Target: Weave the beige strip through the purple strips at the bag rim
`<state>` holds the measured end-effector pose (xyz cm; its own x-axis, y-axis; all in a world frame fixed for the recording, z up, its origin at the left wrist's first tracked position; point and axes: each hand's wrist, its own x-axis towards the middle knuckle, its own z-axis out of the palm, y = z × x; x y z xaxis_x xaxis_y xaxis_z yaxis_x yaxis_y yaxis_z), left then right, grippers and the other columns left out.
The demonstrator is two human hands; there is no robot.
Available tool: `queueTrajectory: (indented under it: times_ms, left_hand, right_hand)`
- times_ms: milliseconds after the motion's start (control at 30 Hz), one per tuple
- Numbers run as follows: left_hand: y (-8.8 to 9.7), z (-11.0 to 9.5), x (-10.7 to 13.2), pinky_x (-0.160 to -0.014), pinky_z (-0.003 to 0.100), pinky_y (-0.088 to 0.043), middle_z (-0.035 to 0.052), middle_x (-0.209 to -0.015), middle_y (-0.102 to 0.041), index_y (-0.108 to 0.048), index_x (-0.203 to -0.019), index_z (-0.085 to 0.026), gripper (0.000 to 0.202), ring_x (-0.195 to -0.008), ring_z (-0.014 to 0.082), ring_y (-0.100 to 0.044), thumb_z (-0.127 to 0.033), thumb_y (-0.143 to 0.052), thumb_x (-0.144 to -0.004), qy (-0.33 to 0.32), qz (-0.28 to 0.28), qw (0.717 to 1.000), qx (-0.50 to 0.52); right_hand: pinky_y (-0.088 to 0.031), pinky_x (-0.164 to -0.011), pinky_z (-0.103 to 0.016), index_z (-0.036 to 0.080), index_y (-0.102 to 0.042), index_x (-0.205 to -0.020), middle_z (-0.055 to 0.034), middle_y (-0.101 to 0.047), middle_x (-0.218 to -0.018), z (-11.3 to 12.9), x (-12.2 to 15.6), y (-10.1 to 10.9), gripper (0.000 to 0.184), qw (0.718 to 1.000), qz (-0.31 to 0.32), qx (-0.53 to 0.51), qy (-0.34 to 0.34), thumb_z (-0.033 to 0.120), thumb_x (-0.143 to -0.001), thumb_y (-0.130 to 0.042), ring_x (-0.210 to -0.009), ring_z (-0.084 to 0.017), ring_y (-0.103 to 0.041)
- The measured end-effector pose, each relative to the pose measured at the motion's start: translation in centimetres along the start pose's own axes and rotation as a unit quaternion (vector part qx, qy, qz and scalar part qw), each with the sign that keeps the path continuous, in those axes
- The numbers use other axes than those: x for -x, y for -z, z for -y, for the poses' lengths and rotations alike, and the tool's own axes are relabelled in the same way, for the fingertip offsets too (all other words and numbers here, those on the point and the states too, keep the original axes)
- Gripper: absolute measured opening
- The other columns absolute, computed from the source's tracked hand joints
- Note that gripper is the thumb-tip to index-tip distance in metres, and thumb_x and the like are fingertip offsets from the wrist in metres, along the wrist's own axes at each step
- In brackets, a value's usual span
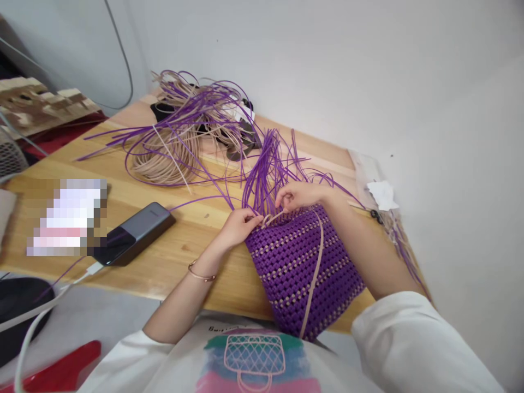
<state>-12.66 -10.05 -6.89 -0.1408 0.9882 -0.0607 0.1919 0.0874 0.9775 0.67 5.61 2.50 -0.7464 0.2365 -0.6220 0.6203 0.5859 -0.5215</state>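
A purple woven bag [295, 262] with beige stripes lies on the table's front edge, leaning toward me. Long purple strands [264, 169] fan out from its top edge. At the bag's upper left corner, my left hand [241, 225] is closed, thumb and finger pinching the rim beside a small beige loop. My right hand [295, 196] is closed over the top edge, its fingertips on a beige strip [279, 213] that runs to the loop. Another beige strip [317, 262] hangs down over the bag's front.
A coil of beige cord [164, 158] and a tangle of purple and beige strands [200, 103] lie at the back. A power bank [137, 232] with a white cable and a blurred phone [67, 215] rest at left. A white wall [409, 82] rises behind.
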Motion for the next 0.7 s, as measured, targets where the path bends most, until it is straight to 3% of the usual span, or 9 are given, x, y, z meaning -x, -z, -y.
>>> queueTrajectory:
  times_ms: [233, 433, 533, 633, 700]
  left_hand:
    - [0.3, -0.2, 0.1, -0.061, 0.024, -0.041, 0.0069, -0.069, -0.067, -0.066, -0.065, -0.011, 0.026, -0.064, 0.0143, -0.057, -0.033, -0.054, -0.073, 0.018, 0.008, 1.000, -0.012]
    - [0.3, -0.1, 0.4, -0.066, 0.025, -0.043, 0.0059, -0.073, -0.067, -0.066, -0.068, -0.012, 0.023, -0.067, 0.0145, -0.058, -0.034, -0.062, -0.066, 0.079, -0.036, 0.995, 0.046]
    - [0.6, 0.2, 0.3, -0.064, 0.025, -0.042, 0.0046, -0.069, -0.066, -0.065, -0.068, -0.011, 0.025, -0.064, 0.0136, -0.057, -0.035, -0.068, -0.058, 0.088, -0.061, 0.989, 0.101]
    - [0.8, 0.4, 0.2, -0.063, 0.025, -0.041, 0.0038, -0.065, -0.065, -0.065, -0.067, -0.011, 0.029, -0.062, 0.0129, -0.055, -0.036, -0.071, -0.054, 0.101, -0.082, 0.984, 0.121]
    - [0.9, 0.6, 0.0, -0.063, 0.025, -0.040, 0.0038, -0.064, -0.064, -0.065, -0.066, -0.010, 0.031, -0.061, 0.0125, -0.054, -0.037, -0.072, -0.052, 0.105, -0.086, 0.983, 0.127]
  right_hand:
    - [-0.036, -0.053, -0.017, 0.009, -0.064, -0.088, -0.0016, -0.060, -0.067, -1.0, 2.6, 2.4, 0.026, 0.984, -0.062, 0.132, -0.106, 0.005, -0.065, -0.054, -0.058, -0.008, -0.050]
    - [-0.033, -0.060, -0.025, 0.009, -0.064, -0.075, -0.0110, -0.062, -0.076, -0.2, 2.0, 0.9, 0.017, 0.944, -0.172, 0.237, -0.149, 0.004, -0.068, -0.050, -0.069, -0.016, -0.053]
    - [-0.036, -0.067, -0.026, 0.013, -0.065, -0.081, -0.0091, -0.063, -0.083, 1.2, 0.7, -1.2, 0.018, 0.959, -0.180, 0.214, -0.044, 0.007, -0.073, -0.049, -0.077, -0.017, -0.054]
    - [-0.039, -0.069, -0.023, 0.012, -0.064, -0.088, -0.0047, -0.063, -0.084, 2.3, -1.0, -3.3, 0.019, 0.986, -0.089, 0.084, 0.109, 0.013, -0.079, -0.047, -0.075, -0.013, -0.055]
    - [-0.039, -0.064, -0.022, 0.011, -0.063, -0.084, -0.0028, -0.061, -0.076, 2.4, -2.1, -4.3, 0.019, 0.992, -0.033, 0.004, 0.120, 0.018, -0.081, -0.046, -0.067, -0.011, -0.052]
